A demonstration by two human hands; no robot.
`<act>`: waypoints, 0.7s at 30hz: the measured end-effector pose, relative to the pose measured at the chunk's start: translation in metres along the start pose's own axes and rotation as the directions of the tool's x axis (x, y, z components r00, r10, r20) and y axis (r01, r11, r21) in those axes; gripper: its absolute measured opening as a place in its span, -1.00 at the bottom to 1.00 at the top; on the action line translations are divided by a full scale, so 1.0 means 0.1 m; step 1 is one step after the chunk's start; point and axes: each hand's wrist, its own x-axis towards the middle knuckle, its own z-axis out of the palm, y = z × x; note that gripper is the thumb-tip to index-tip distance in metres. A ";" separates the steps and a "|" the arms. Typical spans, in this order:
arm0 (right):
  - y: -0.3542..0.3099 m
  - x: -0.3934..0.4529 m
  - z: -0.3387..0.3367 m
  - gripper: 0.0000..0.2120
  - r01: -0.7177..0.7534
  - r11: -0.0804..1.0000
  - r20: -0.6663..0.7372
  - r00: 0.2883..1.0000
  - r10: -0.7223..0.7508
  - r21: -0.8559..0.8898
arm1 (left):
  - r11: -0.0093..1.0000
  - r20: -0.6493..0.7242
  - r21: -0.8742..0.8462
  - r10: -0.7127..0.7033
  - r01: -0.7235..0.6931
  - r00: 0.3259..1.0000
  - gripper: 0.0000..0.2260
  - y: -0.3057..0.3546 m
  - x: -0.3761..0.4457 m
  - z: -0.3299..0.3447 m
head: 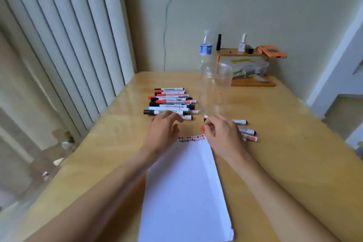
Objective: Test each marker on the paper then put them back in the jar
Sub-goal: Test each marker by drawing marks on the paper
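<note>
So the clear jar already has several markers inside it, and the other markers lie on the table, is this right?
Not quite. In the head view the clear jar is empty. The markers lie on the table: a row left of the jar and a few by the right hand.

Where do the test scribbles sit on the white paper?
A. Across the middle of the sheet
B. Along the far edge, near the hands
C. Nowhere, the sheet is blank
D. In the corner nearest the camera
B: a row of red and dark marks runs along the far edge of the paper, between the two hands; the rest is bare.
</note>
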 end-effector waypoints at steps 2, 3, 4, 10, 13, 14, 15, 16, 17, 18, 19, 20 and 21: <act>-0.16 0.09 0.23 -0.89 0.046 0.999 0.053 0.998 -0.045 -0.011 | 0.998 -0.046 0.049 -0.044 0.046 0.998 -0.68 -0.24 0.07 -0.04; -0.20 0.11 0.33 -0.89 0.063 0.998 0.065 0.996 -0.061 -0.025 | 0.995 -0.065 0.072 -0.057 0.062 0.996 -0.65 -0.33 0.11 -0.05; -0.22 0.11 0.41 -0.89 0.076 0.996 0.068 0.995 -0.074 -0.040 | 0.993 -0.078 0.093 -0.066 0.073 0.995 -0.62 -0.41 0.14 -0.05; -0.15 0.02 0.51 -0.92 0.120 0.991 0.064 0.991 -0.116 -0.056 | 0.985 -0.070 0.156 -0.063 0.073 0.996 -0.53 -0.61 0.26 -0.02; -0.15 0.02 0.50 -0.90 0.109 0.993 0.073 0.992 -0.106 -0.035 | 0.979 -0.085 0.199 -0.017 0.033 0.996 -0.67 -0.64 0.28 0.05; -0.15 0.03 0.51 -0.90 0.095 0.995 0.075 0.993 -0.092 -0.027 | 0.980 -0.103 0.198 -0.008 0.029 0.995 -0.71 -0.65 0.28 0.07; -0.14 0.04 0.51 -0.90 0.083 0.996 0.076 0.994 -0.081 -0.024 | 0.980 -0.121 0.195 0.000 0.024 0.993 -0.74 -0.66 0.28 0.08; -0.14 0.04 0.52 -0.90 0.078 0.997 0.077 0.994 -0.075 -0.026 | 0.980 -0.137 0.197 0.010 0.017 0.991 -0.75 -0.66 0.27 0.09; -0.14 0.04 0.52 -0.90 0.076 0.997 0.077 0.994 -0.073 -0.027 | 0.980 -0.150 0.201 0.021 0.009 0.989 -0.74 -0.67 0.27 0.10; -0.14 0.04 0.52 -0.89 0.076 0.997 0.075 0.994 -0.074 -0.026 | 0.980 -0.160 0.200 0.031 0.002 0.987 -0.74 -0.67 0.26 0.10; -0.14 0.04 0.52 -0.89 0.078 0.997 0.073 0.994 -0.076 -0.023 | 0.981 -0.167 0.196 0.038 -0.005 0.985 -0.73 -0.68 0.26 0.10; -0.15 0.04 0.51 -0.89 0.079 0.997 0.072 0.994 -0.078 -0.021 | 0.982 -0.169 0.187 0.042 -0.010 0.985 -0.74 -0.69 0.26 0.09; -0.15 0.04 0.51 -0.89 0.080 0.997 0.071 0.994 -0.079 -0.019 | 0.984 -0.164 0.176 0.044 -0.015 0.986 -0.74 -0.69 0.25 0.09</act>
